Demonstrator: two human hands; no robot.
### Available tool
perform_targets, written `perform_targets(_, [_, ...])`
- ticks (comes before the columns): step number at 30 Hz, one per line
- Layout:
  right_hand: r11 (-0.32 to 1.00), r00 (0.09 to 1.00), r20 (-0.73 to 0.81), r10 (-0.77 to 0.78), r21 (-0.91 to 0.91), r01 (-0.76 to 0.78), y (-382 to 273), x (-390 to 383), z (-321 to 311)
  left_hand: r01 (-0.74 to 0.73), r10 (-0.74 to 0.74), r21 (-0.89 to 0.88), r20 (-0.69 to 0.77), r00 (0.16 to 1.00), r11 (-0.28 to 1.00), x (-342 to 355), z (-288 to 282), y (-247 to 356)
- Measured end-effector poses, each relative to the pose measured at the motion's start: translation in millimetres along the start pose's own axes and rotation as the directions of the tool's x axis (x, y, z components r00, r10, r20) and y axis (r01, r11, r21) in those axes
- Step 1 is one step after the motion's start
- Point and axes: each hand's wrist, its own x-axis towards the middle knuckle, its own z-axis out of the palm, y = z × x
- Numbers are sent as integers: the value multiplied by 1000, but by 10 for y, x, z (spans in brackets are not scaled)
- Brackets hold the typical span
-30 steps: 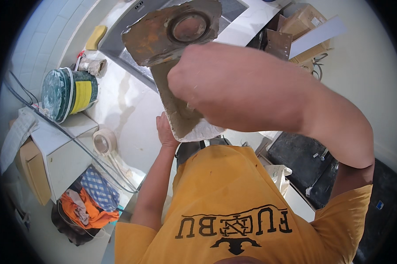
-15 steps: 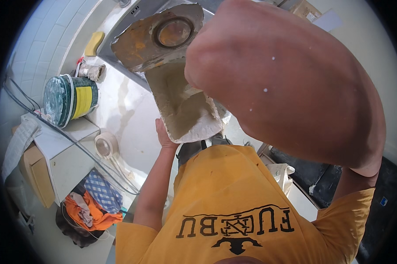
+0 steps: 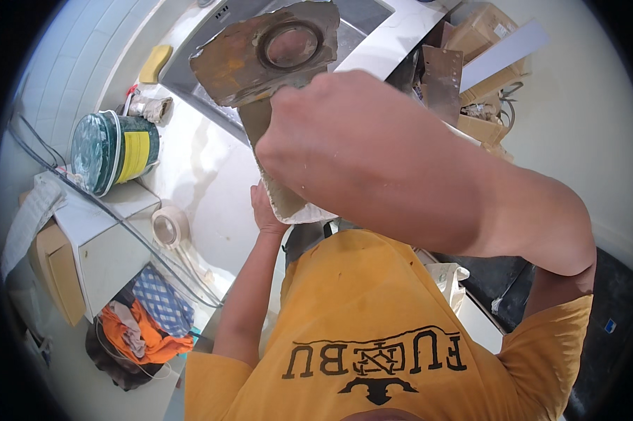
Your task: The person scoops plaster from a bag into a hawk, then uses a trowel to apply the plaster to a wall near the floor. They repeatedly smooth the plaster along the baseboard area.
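Note:
A grey, plaster-coated tub [image 3: 281, 200] with a ragged rim is in front of my waist. At its far end is a rough-edged grey piece [image 3: 225, 77] with a round raised ring; whether it belongs to the tub I cannot tell. My left hand [image 3: 266, 208] grips the tub's near left side, its fingers partly hidden behind the wall. Over the tub, my right hand [image 3: 295, 126] is closed in a fist with its back showing. That hand covers much of the tub's inside, and whatever it holds is hidden.
A sink [image 3: 362, 31] lies beyond the tub. Along the left stand a yellow sponge [image 3: 155, 64], a dark green bucket [image 3: 113, 154] and a tape roll [image 3: 170, 227]. Cables [image 3: 113, 214] cross the lower left, near a bag of cloths [image 3: 144, 337]. Cardboard boxes [image 3: 477, 35] sit far right.
My right hand and forearm have swung down and to the left, now covering more of the tub's inside. The boxes at the far right have come into sight. My left hand keeps its grip.

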Motion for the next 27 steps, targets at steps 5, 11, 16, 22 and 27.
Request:
perform_targets(5, [999,989,146,39,24,-43,55,69,87,-17,18,127,-12,1000,992,-59,-27,-5])
perform_targets(11, [996,997,32,77,-48,-75,-32,-19,-290,11,-8,129,-17,1000,992,24,-81,87])
perform_targets(16, [989,996,38,78,-129,-72,-164,129,-144,28,-28,78,-2,1000,997,56,-124,139])
perform_targets(22, [967,880,407,245,-45,-249,-183,246,-23,0,0,99,2,1000,995,116,-133,168])
perform_targets(27, [956,928,234,291,-34,-291,-127,201,-144,75,-86,94,117,989,993,84,-95,133])
